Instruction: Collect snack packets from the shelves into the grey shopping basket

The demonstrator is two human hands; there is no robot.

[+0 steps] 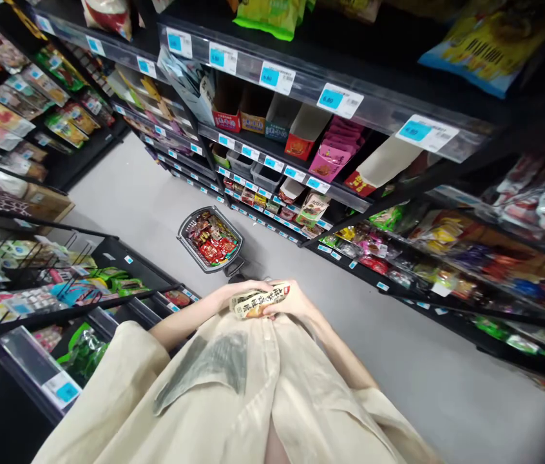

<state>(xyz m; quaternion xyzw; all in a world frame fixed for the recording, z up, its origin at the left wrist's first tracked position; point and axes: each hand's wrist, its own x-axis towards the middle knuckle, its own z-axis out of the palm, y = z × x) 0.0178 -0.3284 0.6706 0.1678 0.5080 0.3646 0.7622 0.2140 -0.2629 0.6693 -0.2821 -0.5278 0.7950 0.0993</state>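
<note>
A cream snack packet (259,305) with dark lettering and a red corner is held in front of my waist. My right hand (297,301) grips its right end, the thumb lying over the front face. Along the packet's far edge, my left hand (250,286) is curled round it, with most of its fingers hidden behind the packet. Just beyond my hands, a dark shopping basket (194,252) stands at floor level, filled with red and other coloured packets.
Tall shelves of snacks with a price-tag rail (277,77) rise ahead and to the right. On the left, another shelf unit (122,258) with bagged goods comes close to my arm. The grey aisle floor (132,187) runs between them. A cardboard box (50,201) sits at far left.
</note>
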